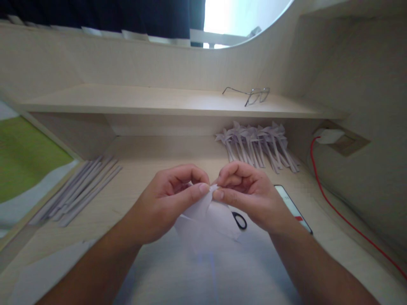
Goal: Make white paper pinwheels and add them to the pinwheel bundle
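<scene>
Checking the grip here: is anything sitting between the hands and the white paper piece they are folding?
Nothing visible does. The left hand and right hand both pinch the folded white paper piece directly at its top; the black-handled scissors lie behind it on the desk.

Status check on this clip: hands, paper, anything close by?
Left hand and right hand both pinching white paper piece. Scissors partly hidden beneath. Phone beside right wrist.

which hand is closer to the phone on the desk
Right. The right hand sits just beside the phone; the left hand is farther off, across the folded paper.
</scene>
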Tool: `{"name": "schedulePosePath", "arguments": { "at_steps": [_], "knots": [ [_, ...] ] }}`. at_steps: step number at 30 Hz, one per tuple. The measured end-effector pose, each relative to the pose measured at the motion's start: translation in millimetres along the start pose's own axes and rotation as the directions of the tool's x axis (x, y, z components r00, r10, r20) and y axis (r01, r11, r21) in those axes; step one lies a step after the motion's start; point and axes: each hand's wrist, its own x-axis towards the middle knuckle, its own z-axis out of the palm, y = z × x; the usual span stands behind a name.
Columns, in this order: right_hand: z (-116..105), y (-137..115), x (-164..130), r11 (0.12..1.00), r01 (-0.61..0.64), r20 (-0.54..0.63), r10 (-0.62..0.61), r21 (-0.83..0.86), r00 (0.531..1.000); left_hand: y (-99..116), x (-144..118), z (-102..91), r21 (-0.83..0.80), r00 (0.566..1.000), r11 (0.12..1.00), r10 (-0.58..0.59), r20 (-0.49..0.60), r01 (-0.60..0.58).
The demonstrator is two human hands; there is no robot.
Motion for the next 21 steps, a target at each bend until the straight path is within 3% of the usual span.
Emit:
{"name": "schedulePosePath", "arguments": {
  "at_steps": [13, 21],
  "knots": [
    [1, 0, 0, 0.977, 0.065, -0.040, -0.074, -0.203, 0.996, -2, -1, 2.3, 0.334, 0.959, 0.916, 0.266, -0.093, -0.222],
    [11, 8, 5, 0.976, 0.077, -0.146, -0.108, -0.202, 0.983, -7, 3, 1.3, 0.486, 0.930, 0.843, 0.339, -0.145, -0.231]
  ]
}}
